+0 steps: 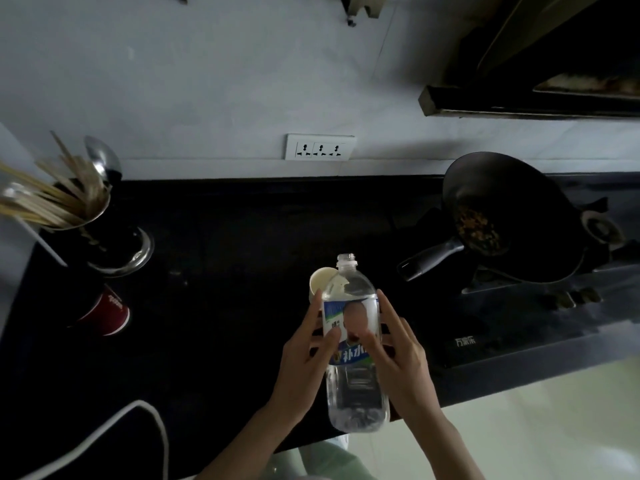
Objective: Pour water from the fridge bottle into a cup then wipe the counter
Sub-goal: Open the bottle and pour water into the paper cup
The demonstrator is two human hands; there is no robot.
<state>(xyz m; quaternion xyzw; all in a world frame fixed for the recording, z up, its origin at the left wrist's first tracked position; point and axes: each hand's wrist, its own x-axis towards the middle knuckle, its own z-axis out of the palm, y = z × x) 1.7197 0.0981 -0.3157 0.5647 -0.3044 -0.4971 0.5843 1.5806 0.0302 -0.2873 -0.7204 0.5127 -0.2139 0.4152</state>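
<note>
Both hands on bottle (353,344), cap off: left hand (304,362) and right hand (398,358) clasp label from either side. Cup (320,280) on counter (225,271), just behind bottle's shoulder. Advice: tip slowly toward cup, neck over rim, two-hand grip low to damp slosh.

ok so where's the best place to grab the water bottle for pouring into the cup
Around the labelled middle of the water bottle, from both sides, as the left hand and right hand do now. The body is wide and clear, probably too thick for one hand, and its cap is off. The open neck points toward the cup, so holding the middle likely steadies the tilt.
</note>
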